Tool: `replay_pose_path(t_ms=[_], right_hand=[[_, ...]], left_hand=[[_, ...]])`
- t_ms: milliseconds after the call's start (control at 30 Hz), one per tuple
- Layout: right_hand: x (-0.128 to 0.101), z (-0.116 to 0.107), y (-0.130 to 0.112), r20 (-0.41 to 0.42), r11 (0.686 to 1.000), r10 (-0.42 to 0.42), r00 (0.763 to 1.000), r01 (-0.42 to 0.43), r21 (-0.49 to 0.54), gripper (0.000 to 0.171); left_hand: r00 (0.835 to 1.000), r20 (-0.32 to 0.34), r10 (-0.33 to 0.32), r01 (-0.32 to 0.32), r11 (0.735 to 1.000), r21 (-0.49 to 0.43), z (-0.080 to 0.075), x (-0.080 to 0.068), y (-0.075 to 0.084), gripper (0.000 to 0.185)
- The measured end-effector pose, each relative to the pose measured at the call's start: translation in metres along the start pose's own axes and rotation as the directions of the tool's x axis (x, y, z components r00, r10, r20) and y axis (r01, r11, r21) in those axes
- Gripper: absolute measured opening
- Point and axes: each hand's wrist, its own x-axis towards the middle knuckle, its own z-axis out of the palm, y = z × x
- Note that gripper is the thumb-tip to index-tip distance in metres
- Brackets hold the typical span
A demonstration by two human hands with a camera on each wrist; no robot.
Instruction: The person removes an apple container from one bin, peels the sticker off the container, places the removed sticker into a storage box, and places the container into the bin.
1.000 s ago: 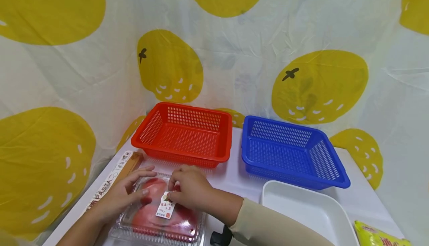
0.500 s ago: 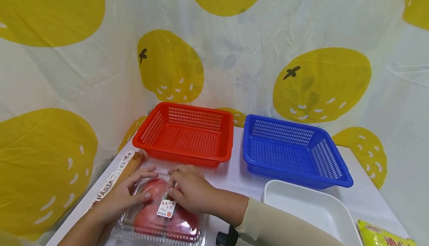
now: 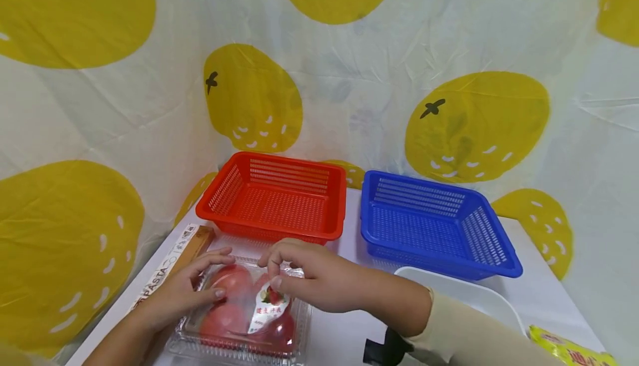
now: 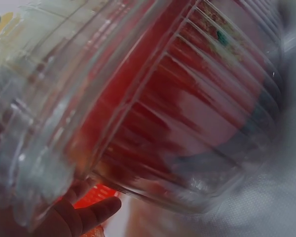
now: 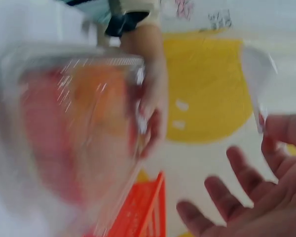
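Right hand (image 3: 319, 280) pinching label (image 3: 269, 305) on clamshell (image 3: 239, 321)

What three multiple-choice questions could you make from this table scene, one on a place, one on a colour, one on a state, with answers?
1. Where does the clear tomato box sit?
A. in front of the red basket
B. inside the blue basket
C. in the white tray

2. What colour is the basket nearest the white tray?
A. red
B. green
C. blue

3. What is the right hand doing?
A. lying flat in the red basket
B. pinching the label on the box, its end lifted off the lid
C. gripping the pasta box

Answers: 1 A, the box lies on the table just in front of the red basket. 2 C, the blue basket stands right behind the tray. 3 B, the label curls up between thumb and finger while the left hand rests on the box.
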Motion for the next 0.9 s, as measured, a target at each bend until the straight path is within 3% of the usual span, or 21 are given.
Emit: replay_pose_path(t_ms=[267,633,900], right_hand=[[-0.046,-0.033,0.037,0.013,0.995,-0.015,1.000,0.013,0.102,0.005],[-0.126,-0.077,0.074,-0.034,0.985,0.155,0.987,-0.153,0.075,0.004],[-0.184,-0.103,0.122,0.030,0.938,0.275,0.961,-0.275,0.212,0.006]], left_hand=[[1.000,-0.003,0.026,-0.026,1.000,-0.005,-0.001,-0.002,0.000,0.048],[1.000,-0.007,0.015,-0.015,1.000,-0.002,0.001,-0.001,0.000,0.048],[0.996,-0.020,0.091,-0.091,0.995,0.030,0.002,0.001,-0.004,0.048]])
